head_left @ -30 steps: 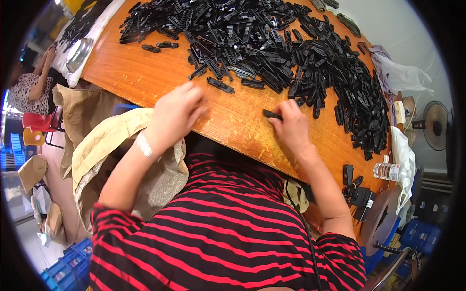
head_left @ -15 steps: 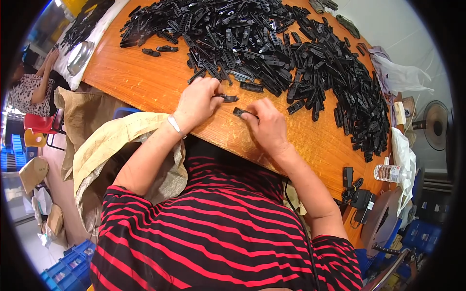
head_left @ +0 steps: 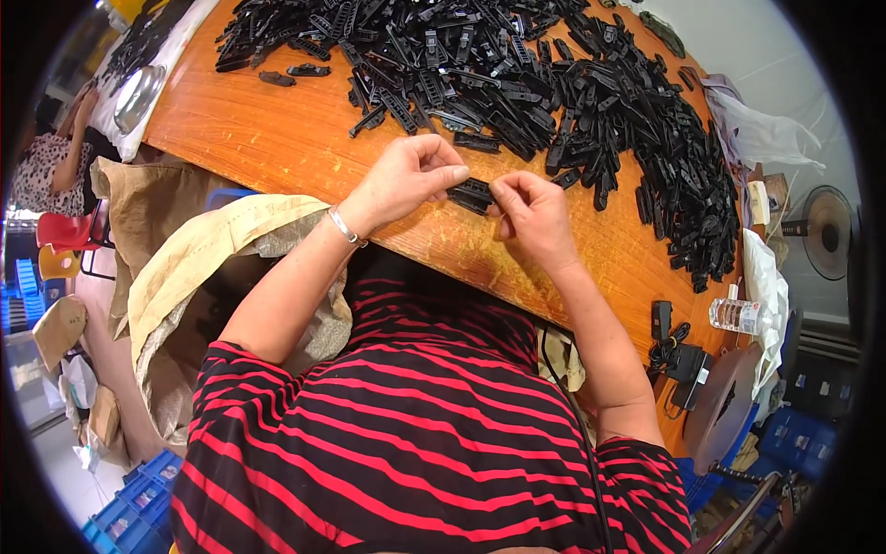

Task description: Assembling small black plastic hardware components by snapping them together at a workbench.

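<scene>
Black plastic clip [head_left: 472,194] pinched between left hand [head_left: 406,180] and right hand [head_left: 535,217] grips, kept accessible | pile of black clips [head_left: 554,83] heaped beyond | wooden table [head_left: 268,129] beneath.

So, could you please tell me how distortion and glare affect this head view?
Head view: fisheye bends the wooden table edge and blackens the corners; daylight sheen on the tabletop; both hands and the black plastic part between them stay sharp.

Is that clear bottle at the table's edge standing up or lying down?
Lying down: the bottle rests on its side beside the black charger.
</scene>
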`<state>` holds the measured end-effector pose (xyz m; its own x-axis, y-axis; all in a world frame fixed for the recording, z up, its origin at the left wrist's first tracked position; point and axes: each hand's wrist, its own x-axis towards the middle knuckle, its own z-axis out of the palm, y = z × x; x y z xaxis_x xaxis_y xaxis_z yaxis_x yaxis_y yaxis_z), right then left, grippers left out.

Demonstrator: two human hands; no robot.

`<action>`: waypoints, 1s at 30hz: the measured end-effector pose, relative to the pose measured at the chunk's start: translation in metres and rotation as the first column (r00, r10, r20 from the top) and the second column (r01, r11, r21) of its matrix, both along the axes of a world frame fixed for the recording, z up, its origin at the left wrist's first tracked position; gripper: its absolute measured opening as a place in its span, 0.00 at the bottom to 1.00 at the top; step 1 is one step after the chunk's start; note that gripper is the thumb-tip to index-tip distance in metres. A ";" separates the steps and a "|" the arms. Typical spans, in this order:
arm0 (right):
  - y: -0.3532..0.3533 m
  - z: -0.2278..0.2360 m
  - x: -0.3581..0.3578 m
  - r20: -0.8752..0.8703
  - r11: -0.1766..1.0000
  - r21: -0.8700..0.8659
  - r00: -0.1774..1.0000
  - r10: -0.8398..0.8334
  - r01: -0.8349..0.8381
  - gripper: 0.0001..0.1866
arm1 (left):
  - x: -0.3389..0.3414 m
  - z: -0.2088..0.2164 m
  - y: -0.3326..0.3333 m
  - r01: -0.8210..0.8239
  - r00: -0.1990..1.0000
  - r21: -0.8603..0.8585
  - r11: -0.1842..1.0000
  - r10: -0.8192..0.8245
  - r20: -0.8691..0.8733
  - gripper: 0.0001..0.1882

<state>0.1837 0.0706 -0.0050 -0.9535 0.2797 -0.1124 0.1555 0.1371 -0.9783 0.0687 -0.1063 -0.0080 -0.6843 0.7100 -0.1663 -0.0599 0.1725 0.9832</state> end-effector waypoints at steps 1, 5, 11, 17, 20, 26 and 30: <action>-0.003 -0.001 0.002 0.065 1.000 0.017 0.998 -0.002 0.000 0.07 | 0.000 -0.004 0.001 0.008 0.997 -0.014 1.000 -0.009 -0.070 0.07; -0.010 -0.006 0.002 0.143 0.996 0.086 0.990 0.003 -0.016 0.09 | 0.002 -0.011 0.005 -0.049 0.977 -0.060 0.997 0.035 -0.211 0.07; -0.008 -0.013 -0.005 0.202 0.987 0.154 0.979 0.016 -0.048 0.10 | 0.001 -0.013 0.006 -0.096 0.963 -0.215 0.972 0.036 -0.268 0.08; -0.002 0.003 -0.019 0.405 0.985 0.100 0.910 0.088 -0.140 0.12 | -0.006 -0.016 0.008 -0.058 0.980 -0.317 0.947 -0.007 -0.201 0.10; -0.001 0.007 -0.026 0.457 0.970 0.152 0.884 0.101 -0.189 0.12 | -0.005 -0.011 0.012 -0.096 0.931 -0.421 0.902 -0.068 -0.358 0.13; -0.003 0.006 -0.019 0.392 0.945 0.245 0.914 0.109 -0.218 0.14 | 0.006 -0.013 0.008 -0.150 0.921 -0.376 0.914 -0.009 -0.389 0.13; 0.002 -0.010 -0.007 0.187 0.901 0.302 0.946 0.264 -0.311 0.13 | 0.030 -0.002 -0.022 -0.249 0.809 -0.231 0.940 0.071 -0.583 0.11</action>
<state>0.1763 0.0723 -0.0148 -0.9793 0.0386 -0.1987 0.1910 0.5010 -0.8441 0.0990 -0.1281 -0.0097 -0.8192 0.5637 0.1053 0.4314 0.4848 0.7608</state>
